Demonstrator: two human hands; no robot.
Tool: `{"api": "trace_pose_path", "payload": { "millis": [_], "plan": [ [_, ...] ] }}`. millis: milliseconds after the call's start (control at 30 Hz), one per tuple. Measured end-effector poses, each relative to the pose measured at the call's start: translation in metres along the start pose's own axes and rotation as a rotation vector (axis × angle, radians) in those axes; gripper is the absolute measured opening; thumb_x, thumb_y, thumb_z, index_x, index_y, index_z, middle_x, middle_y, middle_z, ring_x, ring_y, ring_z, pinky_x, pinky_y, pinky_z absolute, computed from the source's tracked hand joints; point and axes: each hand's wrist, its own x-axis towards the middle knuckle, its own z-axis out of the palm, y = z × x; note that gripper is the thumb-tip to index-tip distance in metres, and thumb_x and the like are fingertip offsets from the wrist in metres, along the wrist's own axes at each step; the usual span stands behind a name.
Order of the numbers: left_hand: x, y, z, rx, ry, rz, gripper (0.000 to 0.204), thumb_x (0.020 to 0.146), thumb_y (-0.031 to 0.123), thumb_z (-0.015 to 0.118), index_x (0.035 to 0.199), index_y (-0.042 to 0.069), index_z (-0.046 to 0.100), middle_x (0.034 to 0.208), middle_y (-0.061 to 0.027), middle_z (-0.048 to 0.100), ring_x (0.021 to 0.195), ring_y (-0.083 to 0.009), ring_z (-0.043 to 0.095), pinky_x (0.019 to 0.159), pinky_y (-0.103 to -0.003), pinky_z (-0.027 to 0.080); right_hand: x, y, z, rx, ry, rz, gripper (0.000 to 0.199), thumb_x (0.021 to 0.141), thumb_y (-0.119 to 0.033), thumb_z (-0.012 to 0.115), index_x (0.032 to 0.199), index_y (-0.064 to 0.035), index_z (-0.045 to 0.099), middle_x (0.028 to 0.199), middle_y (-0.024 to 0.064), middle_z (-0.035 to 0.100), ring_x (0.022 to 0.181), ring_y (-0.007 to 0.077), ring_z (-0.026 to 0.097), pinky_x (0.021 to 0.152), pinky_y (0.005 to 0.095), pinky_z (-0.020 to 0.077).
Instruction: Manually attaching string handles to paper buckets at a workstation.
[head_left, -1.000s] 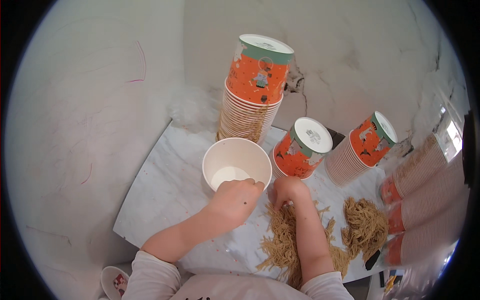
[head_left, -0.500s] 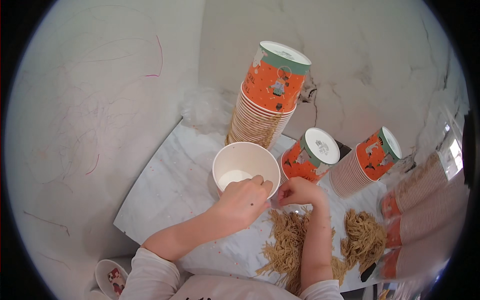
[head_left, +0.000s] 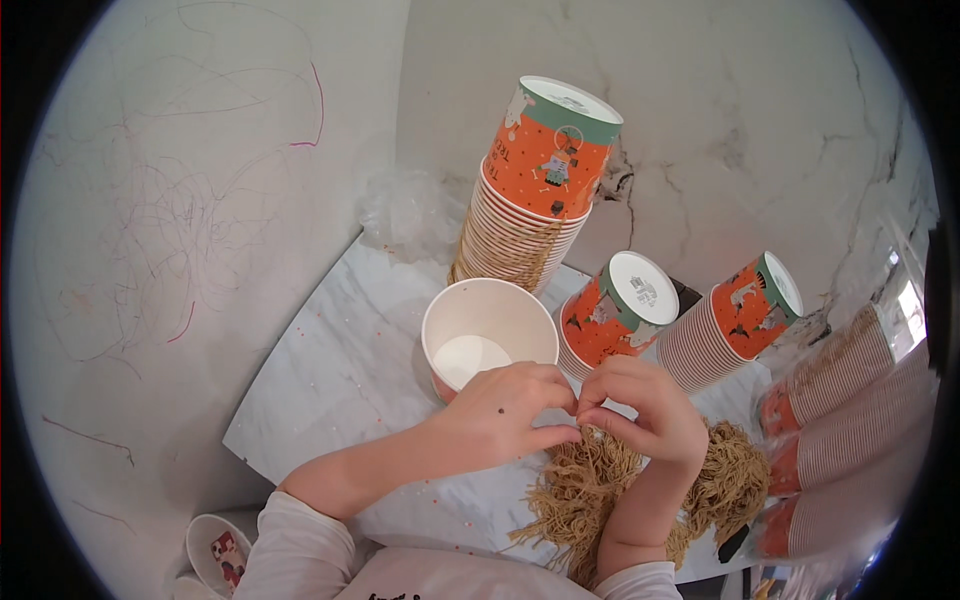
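Observation:
A white-lined paper tub (head_left: pixel 475 330) stands mouth up on the table and looks bare inside. Just at its near right side is my left hand (head_left: pixel 505 410), thumb and forefinger apart, its fingertips close to those of the other hand. My right hand (head_left: pixel 650 410) is closed in a pinch; whatever lies between its fingertips is too small to make out. Right below both hands spreads a loose heap of tan string (head_left: pixel 580 480), partly covered by my right forearm. A second tan bundle of string (head_left: pixel 735 470) lies right of that forearm.
Behind the tub rises a tall stack of upside-down orange-and-green paper tubs (head_left: pixel 555 160), with string around its lower part. Two shorter stacks (head_left: pixel 610 315) (head_left: pixel 730 320) stand to its right. Plastic-wrapped stacks (head_left: pixel 850 430) line the right edge. A waste bin (head_left: pixel 215 550) sits lower left, beside the wall.
My left hand has drawn back from the tub's rim toward the right. My right hand has turned and lifted, and the two hands' fingertips have come together above the string.

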Motion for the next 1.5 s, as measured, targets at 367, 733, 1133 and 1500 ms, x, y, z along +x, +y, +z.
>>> {"api": "trace_pose_path", "payload": {
  "millis": [367,733,1133,1500],
  "plan": [
    [0.001,0.006,0.002,-0.400,0.254,0.015,0.009,0.088,0.010,0.074,0.092,0.002,0.073,0.087,-0.0052,0.071,0.078,-0.0152,0.066,0.065,-0.030,0.050,0.003,-0.022,0.021,-0.157,0.455,-0.050,0.023,0.079,-0.002,0.077,0.101,-0.0027,0.069,0.089,0.0081,0.067,0.083,0.0228,0.065,0.073,0.0325,0.0517],
    [0.001,-0.009,-0.038,-0.363,0.721,-0.010,0.004,0.088,0.007,0.075,0.091,0.005,0.075,0.092,-0.0030,0.073,0.085,-0.0104,0.066,0.068,-0.026,0.049,-0.002,-0.022,0.019,0.482,0.102,0.283,0.057,0.094,-0.003,0.066,0.145,-0.0027,0.040,0.083,0.0041,0.063,0.077,0.0105,0.060,0.069,0.0259,0.0486],
    [-0.012,-0.022,-0.090,-0.655,0.926,-0.123,0.010,0.092,0.014,0.073,0.094,0.004,0.075,0.093,-0.0020,0.074,0.084,-0.0056,0.061,0.071,-0.023,0.045,-0.038,-0.003,-0.009,0.162,0.549,0.339,0.010,0.097,-0.001,0.060,0.102,0.0019,0.068,0.086,-0.0007,0.066,0.071,0.0057,0.053,0.064,0.0212,0.0433],
    [-0.003,-0.017,-0.071,-0.694,0.751,-0.157,0.013,0.093,0.011,0.071,0.101,0.003,0.075,0.095,-0.0029,0.075,0.086,-0.0067,0.064,0.075,-0.023,0.047,-0.057,0.007,-0.025,0.083,0.790,0.410,0.011,0.100,-0.006,0.060,0.096,0.0031,0.066,0.082,-0.0007,0.065,0.073,0.0052,0.053,0.065,0.0213,0.0429]
  ]
}}
